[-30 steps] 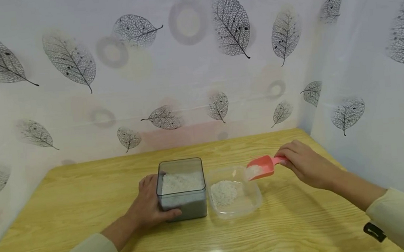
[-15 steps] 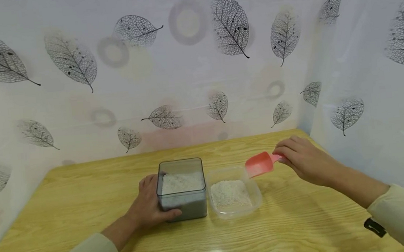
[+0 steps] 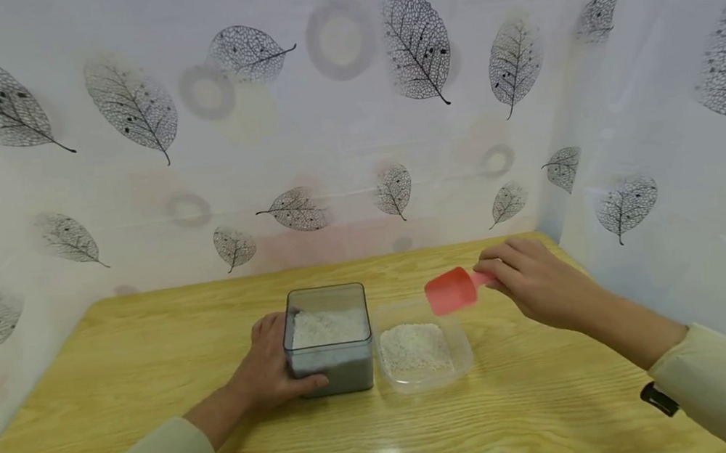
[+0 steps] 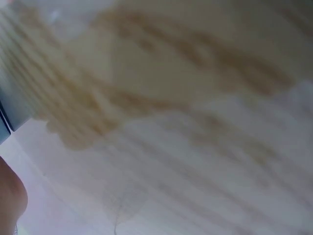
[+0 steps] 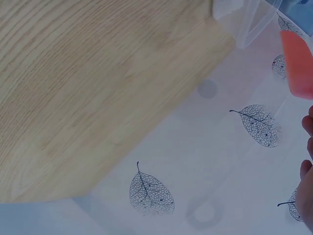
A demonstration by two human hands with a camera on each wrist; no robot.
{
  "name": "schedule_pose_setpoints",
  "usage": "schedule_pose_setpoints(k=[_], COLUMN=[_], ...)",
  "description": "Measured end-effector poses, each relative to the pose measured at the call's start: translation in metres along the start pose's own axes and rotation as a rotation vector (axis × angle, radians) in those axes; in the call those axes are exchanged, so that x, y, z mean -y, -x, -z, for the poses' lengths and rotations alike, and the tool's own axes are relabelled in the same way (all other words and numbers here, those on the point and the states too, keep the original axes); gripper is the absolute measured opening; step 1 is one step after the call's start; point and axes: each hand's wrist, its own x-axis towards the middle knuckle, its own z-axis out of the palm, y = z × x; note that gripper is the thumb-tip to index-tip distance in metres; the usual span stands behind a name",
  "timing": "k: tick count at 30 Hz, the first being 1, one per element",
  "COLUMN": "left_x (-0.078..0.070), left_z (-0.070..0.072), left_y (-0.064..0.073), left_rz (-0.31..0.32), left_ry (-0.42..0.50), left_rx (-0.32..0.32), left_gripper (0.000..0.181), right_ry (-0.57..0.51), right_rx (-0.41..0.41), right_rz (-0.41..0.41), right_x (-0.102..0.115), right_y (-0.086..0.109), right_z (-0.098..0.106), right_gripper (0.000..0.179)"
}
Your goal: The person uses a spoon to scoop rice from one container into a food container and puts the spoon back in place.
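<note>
My left hand (image 3: 272,370) grips the left side of a grey see-through square canister (image 3: 340,369), thumb along its front wall. White rice (image 3: 330,327) fills much of the canister. Beside it, on the right, stands a clear shallow plastic tub (image 3: 460,352) with a heap of rice (image 3: 415,347) in its left part. My right hand (image 3: 532,279) pinches the handle of a pink scoop (image 3: 451,291), held over the tub's far right corner with its bowl tipped to the left. No rice shows in the scoop. In the right wrist view, part of the scoop (image 5: 299,66) appears at the right edge.
Both containers stand on a wood-grain table (image 3: 171,347). A white curtain (image 3: 328,135) printed with dark leaves rises behind the table and along its right side. A black strap (image 3: 659,399) shows at the right sleeve.
The rice has slid out of the scoop into the tub, where the heap has grown. My right hand has lifted the scoop and moved it left. The left hand stays on the canister.
</note>
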Motion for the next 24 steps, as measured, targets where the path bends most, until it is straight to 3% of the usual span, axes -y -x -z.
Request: schedule_pose_setpoints(k=[9, 12, 17, 24], left_x=[0.001, 0.001, 0.002, 0.004], left_z=[0.004, 0.003, 0.003, 0.001], left_y=[-0.001, -0.001, -0.001, -0.001], left_rz=[-0.001, 0.003, 0.002, -0.007], left_ry=[0.006, 0.001, -0.001, -0.004], left_rx=[0.005, 0.004, 0.003, 0.000], left_gripper=[0.108, 0.108, 0.108, 0.108], right_ry=[-0.062, -0.102, -0.163, -0.101], right_rx=[-0.072, -0.062, -0.019, 0.058], right_rz=[-0.037, -0.064, -0.106, -0.061], right_x=[0.009, 0.012, 0.018, 0.033], right_y=[-0.034, -0.046, -0.066, -0.102], right_z=[0.004, 0.003, 0.000, -0.001], right_gripper=[0.044, 0.044, 0.027, 0.053])
